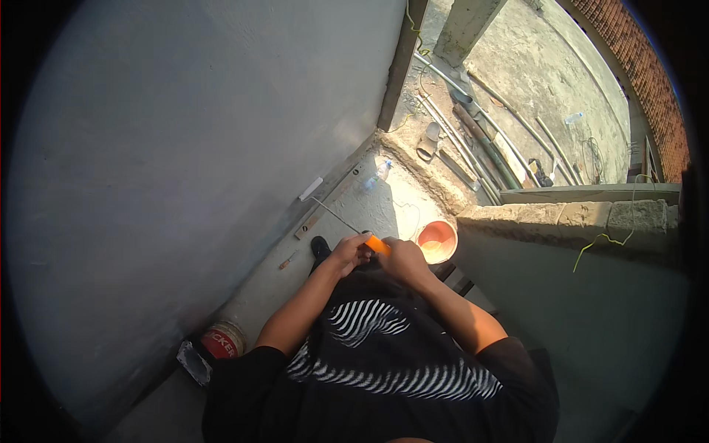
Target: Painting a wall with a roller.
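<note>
A small paint roller [311, 189] with a white sleeve, a thin wire frame and an orange handle [378, 245] is in front of my body. My right hand [407, 260] is closed around the lower end of the handle. My left hand [350, 255] holds the upper end, where the wire enters it, with thumb and fingers; some of its fingers are partly hidden. The roller sleeve is close to the foot of the grey wall [194, 138]; whether it touches the wall, I cannot tell.
An orange bucket [437, 242] stands beyond my right hand. A wooden strip [327, 202], a plastic bottle [378, 176] and a small brush-like tool [287, 261] lie on the floor. A paint pail [222, 340] is at lower left. Pipes [482, 138] lie beyond the low wall [565, 219].
</note>
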`<move>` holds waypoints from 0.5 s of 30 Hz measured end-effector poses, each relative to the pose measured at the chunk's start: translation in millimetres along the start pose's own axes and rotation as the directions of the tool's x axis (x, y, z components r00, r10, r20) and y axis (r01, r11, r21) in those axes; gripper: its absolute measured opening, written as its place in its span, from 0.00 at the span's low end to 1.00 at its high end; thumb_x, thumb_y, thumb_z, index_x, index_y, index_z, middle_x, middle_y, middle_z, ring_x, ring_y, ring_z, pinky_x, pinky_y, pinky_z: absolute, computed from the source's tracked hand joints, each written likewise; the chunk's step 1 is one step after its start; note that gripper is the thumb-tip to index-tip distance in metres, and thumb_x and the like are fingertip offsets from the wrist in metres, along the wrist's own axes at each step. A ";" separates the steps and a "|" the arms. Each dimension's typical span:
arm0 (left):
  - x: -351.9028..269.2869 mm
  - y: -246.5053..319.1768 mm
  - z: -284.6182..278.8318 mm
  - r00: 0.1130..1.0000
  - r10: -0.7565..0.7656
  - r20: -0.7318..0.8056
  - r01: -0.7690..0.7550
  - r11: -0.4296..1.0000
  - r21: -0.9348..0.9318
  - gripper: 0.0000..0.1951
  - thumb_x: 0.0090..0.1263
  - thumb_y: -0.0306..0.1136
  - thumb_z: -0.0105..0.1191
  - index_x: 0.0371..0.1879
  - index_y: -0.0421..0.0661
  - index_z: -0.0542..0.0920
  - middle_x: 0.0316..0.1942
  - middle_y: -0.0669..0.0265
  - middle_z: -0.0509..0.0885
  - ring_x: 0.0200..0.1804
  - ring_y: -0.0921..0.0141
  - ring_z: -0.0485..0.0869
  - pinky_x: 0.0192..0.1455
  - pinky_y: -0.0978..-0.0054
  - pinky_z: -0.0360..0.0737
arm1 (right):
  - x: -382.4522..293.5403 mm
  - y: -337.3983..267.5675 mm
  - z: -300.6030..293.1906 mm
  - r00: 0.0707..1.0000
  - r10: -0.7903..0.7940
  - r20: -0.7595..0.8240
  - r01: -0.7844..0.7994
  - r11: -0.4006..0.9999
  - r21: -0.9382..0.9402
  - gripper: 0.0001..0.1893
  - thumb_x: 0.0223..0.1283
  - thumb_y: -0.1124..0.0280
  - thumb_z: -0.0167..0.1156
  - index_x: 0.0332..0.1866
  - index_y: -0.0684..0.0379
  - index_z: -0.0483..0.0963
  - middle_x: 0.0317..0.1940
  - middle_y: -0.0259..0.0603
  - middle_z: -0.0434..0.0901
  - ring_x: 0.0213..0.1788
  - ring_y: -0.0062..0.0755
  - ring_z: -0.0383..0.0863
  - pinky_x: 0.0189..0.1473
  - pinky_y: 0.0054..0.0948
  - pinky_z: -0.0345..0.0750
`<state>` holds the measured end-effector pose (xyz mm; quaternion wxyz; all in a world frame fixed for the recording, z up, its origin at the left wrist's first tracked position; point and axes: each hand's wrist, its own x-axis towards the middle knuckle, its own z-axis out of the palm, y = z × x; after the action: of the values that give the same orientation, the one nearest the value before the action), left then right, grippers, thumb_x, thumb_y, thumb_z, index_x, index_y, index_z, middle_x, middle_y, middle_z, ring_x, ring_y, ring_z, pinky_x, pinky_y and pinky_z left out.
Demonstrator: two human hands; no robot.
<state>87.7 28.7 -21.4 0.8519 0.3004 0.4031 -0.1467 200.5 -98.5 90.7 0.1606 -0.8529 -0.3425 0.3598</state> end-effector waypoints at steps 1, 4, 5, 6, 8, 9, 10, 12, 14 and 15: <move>2.4 2.8 -0.5 1.000 0.004 -0.018 -0.004 1.000 -0.007 0.13 0.69 0.47 0.53 0.35 0.49 0.78 0.29 0.69 0.79 0.31 0.74 0.78 0.38 0.75 0.75 | 3.3 -4.0 -1.5 1.000 -0.007 -0.016 0.007 1.000 0.019 0.19 0.55 0.61 0.59 0.49 0.62 0.79 0.33 0.58 0.83 0.38 0.57 0.83 0.44 0.46 0.79; 23.8 6.7 -18.3 0.987 -0.087 -0.139 0.088 0.996 0.001 0.13 0.69 0.47 0.53 0.35 0.50 0.78 0.29 0.70 0.79 0.29 0.76 0.75 0.36 0.77 0.73 | 30.8 -0.4 29.5 0.993 -0.070 -0.094 0.073 0.997 0.023 0.16 0.54 0.62 0.59 0.43 0.62 0.79 0.30 0.59 0.82 0.35 0.58 0.83 0.40 0.49 0.79; 26.0 7.1 -22.0 0.987 -0.086 -0.139 0.088 0.996 0.004 0.13 0.69 0.47 0.53 0.35 0.50 0.78 0.29 0.70 0.79 0.29 0.76 0.75 0.36 0.77 0.73 | 35.0 1.1 32.8 0.993 -0.069 -0.095 0.072 0.997 0.024 0.16 0.54 0.62 0.59 0.43 0.62 0.79 0.30 0.59 0.82 0.35 0.58 0.83 0.40 0.49 0.79; 25.2 8.6 -23.3 0.990 -0.065 -0.126 0.067 0.998 0.009 0.13 0.69 0.47 0.54 0.35 0.50 0.78 0.29 0.70 0.79 0.28 0.76 0.74 0.35 0.77 0.72 | 38.3 -0.1 33.2 0.994 -0.064 -0.088 0.067 0.997 0.028 0.16 0.54 0.63 0.59 0.44 0.62 0.79 0.30 0.59 0.82 0.35 0.58 0.83 0.40 0.49 0.79; 12.2 16.3 -14.9 0.994 -0.039 -0.106 0.044 0.998 0.048 0.13 0.69 0.47 0.54 0.35 0.49 0.77 0.29 0.71 0.78 0.28 0.77 0.74 0.34 0.77 0.72 | 34.0 -1.3 26.6 0.995 -0.056 -0.083 0.059 0.998 0.036 0.16 0.54 0.63 0.59 0.45 0.62 0.79 0.30 0.59 0.82 0.35 0.58 0.83 0.40 0.49 0.79; 5.4 15.2 -11.8 0.993 -0.036 -0.112 0.041 0.998 0.043 0.13 0.69 0.47 0.54 0.35 0.49 0.77 0.29 0.71 0.78 0.28 0.77 0.74 0.34 0.77 0.72 | 24.0 -5.3 14.1 0.998 -0.045 -0.047 0.048 0.997 0.053 0.18 0.54 0.62 0.60 0.49 0.60 0.77 0.31 0.59 0.82 0.36 0.58 0.83 0.42 0.48 0.79; 2.6 12.3 -7.3 0.997 -0.004 -0.073 0.009 0.998 0.069 0.13 0.69 0.46 0.54 0.35 0.49 0.77 0.29 0.72 0.78 0.28 0.77 0.74 0.34 0.77 0.72 | 18.1 -4.7 5.5 0.999 -0.026 -0.018 0.028 0.997 0.071 0.21 0.54 0.62 0.60 0.53 0.58 0.76 0.32 0.60 0.82 0.37 0.59 0.83 0.43 0.47 0.79; 1.2 6.0 -0.1 0.999 0.029 -0.030 -0.027 0.996 0.083 0.11 0.70 0.43 0.53 0.36 0.49 0.77 0.29 0.73 0.78 0.28 0.78 0.74 0.35 0.77 0.72 | 14.7 4.7 3.8 1.000 -0.021 -0.009 0.022 0.997 0.067 0.22 0.54 0.62 0.61 0.55 0.56 0.74 0.33 0.60 0.82 0.37 0.59 0.83 0.43 0.47 0.79; 7.4 4.3 -4.4 0.998 0.019 -0.059 -0.016 0.998 0.058 0.11 0.70 0.44 0.53 0.37 0.49 0.77 0.29 0.73 0.78 0.27 0.78 0.74 0.35 0.76 0.72 | 18.6 6.7 8.9 1.000 -0.017 0.002 0.017 0.998 0.061 0.23 0.55 0.62 0.61 0.57 0.55 0.72 0.33 0.60 0.82 0.37 0.59 0.83 0.43 0.47 0.79; 15.6 1.9 -7.1 0.996 0.010 -0.085 -0.008 1.000 0.030 0.11 0.70 0.44 0.53 0.37 0.49 0.77 0.29 0.73 0.78 0.27 0.78 0.74 0.36 0.76 0.72 | 27.0 5.4 13.4 1.000 -0.024 -0.018 0.025 0.997 0.067 0.23 0.55 0.62 0.61 0.57 0.55 0.72 0.32 0.60 0.82 0.37 0.59 0.83 0.43 0.47 0.79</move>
<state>94.2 34.6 -36.3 0.8301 0.3207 0.4355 -0.1358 207.0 -83.1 65.1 0.1967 -0.8458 -0.3391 0.3619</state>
